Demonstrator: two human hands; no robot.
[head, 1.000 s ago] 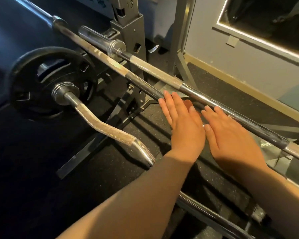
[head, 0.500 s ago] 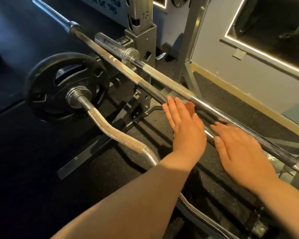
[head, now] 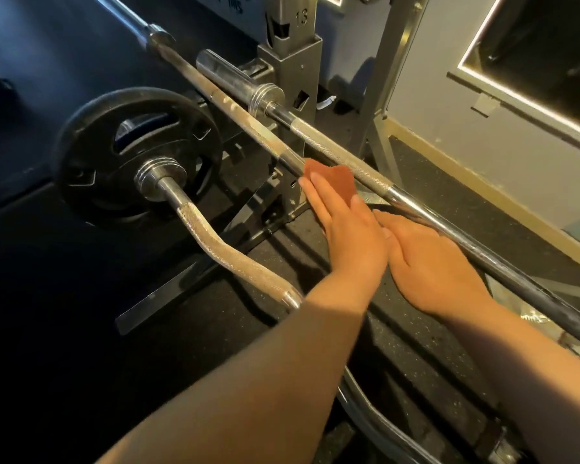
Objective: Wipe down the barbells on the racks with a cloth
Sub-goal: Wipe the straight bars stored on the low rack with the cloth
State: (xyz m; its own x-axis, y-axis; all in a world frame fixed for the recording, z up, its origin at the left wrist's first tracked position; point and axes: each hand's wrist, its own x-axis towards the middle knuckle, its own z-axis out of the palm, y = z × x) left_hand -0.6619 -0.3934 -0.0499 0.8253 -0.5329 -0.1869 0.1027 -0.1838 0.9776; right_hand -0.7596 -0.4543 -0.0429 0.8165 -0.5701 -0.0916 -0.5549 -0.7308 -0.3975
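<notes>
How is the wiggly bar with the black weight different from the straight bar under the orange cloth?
The wiggly bar bends in waves; the straight bar runs dead straight. The wiggly bar carries a black weight plate; the straight bar's visible end is bare. No hand touches the wiggly bar, while the left hand presses the orange cloth on the straight bar. Both are silvery metal with rough patches.

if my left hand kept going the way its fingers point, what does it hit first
Probably the far knurled barbell near its collar, just before the rack upright; depth is unclear.
</notes>
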